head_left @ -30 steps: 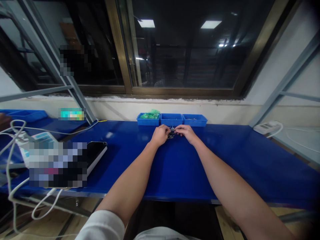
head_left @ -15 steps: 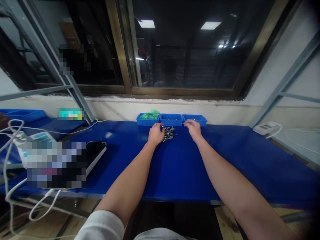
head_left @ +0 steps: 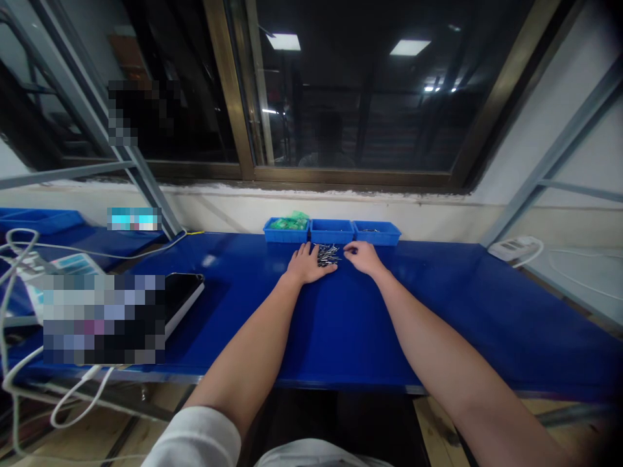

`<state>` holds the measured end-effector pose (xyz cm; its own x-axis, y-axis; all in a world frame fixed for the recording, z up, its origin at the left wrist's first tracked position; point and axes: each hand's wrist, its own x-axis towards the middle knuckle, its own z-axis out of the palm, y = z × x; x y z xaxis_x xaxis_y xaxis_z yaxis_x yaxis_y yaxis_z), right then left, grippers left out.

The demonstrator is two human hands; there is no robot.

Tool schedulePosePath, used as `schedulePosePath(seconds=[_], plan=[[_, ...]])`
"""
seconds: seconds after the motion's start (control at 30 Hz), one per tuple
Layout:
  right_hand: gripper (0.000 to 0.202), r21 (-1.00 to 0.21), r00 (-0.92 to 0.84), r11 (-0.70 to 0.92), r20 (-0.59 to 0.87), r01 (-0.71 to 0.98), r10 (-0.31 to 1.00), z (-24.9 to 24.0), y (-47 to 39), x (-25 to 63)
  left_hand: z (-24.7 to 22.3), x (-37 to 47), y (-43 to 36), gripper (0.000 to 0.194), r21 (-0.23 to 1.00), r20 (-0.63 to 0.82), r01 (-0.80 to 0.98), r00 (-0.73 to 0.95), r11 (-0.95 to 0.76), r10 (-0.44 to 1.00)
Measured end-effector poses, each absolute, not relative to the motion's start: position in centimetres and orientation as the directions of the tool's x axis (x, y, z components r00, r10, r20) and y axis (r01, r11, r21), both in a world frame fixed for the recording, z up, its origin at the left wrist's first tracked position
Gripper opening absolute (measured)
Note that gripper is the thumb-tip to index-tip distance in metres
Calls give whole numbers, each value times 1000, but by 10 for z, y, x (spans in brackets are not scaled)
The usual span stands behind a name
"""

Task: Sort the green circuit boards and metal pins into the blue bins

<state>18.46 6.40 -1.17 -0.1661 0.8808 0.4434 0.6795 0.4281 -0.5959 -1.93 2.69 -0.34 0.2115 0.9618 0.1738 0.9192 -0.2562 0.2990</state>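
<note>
A pile of thin, shiny metal pieces point(head_left: 329, 254), like nails or long screws, lies on the blue table point(head_left: 335, 324). My left hand point(head_left: 305, 264) rests flat at the pile's left side, fingers spread and thumb reaching along its near edge. Just right of the pile is my right hand point(head_left: 364, 257), its fingers bent and slightly apart; I see nothing in them. Behind the hands stand three blue bins: the left bin point(head_left: 272, 236) holds green plastic packets point(head_left: 291, 222), the middle bin point(head_left: 332, 237) shows little inside, and the right bin point(head_left: 384, 239) contains a few thin pieces.
A dark-topped device point(head_left: 182, 292), partly blurred out, sits at the left with white cables point(head_left: 10, 363) around it. A white power strip point(head_left: 514, 248) lies at the right. Metal frame posts point(head_left: 156, 194) rise at both sides, and a window point(head_left: 370, 104) stands behind.
My right hand has moved left from in front of the right bin to the pile; the thin piece at its fingertips is no longer visible. My left hand's fingers have spread out.
</note>
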Motion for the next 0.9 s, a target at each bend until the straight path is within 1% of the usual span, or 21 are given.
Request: schedulePosePath(seconds=[0.07, 0.1, 0.23, 0.37, 0.47, 0.57, 0.67, 0.77, 0.83, 0.9], plan=[[17, -512, -256, 471, 434, 719, 864, -12, 62, 179, -4, -18, 25, 100, 282, 117, 928, 218, -243, 969], [17, -489, -277, 479, 429, 729, 860, -12, 61, 177, -4, -17, 25, 100, 274, 105, 931, 221, -242, 970], [22, -454, -317, 501, 422, 737, 849, -12, 59, 171, -5, -16, 25, 97, 253, 104, 935, 230, -249, 968], [25, -409, -331, 519, 447, 750, 831, -12, 58, 165, -7, -15, 27, 97, 243, 108, 938, 229, -249, 967], [23, -413, -266, 464, 452, 783, 851, -13, 59, 159, -9, -14, 29, 94, 245, 110, 936, 232, -253, 966], [20, -428, -226, 412, 422, 804, 878, -16, 62, 154, -9, -13, 29, 91, 253, 103, 930, 249, -267, 963], [18, -435, -218, 399, 407, 808, 887, -18, 65, 152, -8, -13, 29, 90, 265, 109, 922, 264, -284, 958], [17, -451, -187, 386, 424, 804, 886, -17, 66, 152, -7, -13, 28, 90, 277, 122, 916, 265, -289, 957], [18, -468, -147, 362, 434, 806, 889, -15, 64, 155, -8, -14, 29, 93, 288, 138, 912, 262, -292, 955], [20, -491, -100, 327, 432, 807, 896, -12, 61, 159, -8, -15, 30, 94, 301, 185, 903, 259, -306, 948]])
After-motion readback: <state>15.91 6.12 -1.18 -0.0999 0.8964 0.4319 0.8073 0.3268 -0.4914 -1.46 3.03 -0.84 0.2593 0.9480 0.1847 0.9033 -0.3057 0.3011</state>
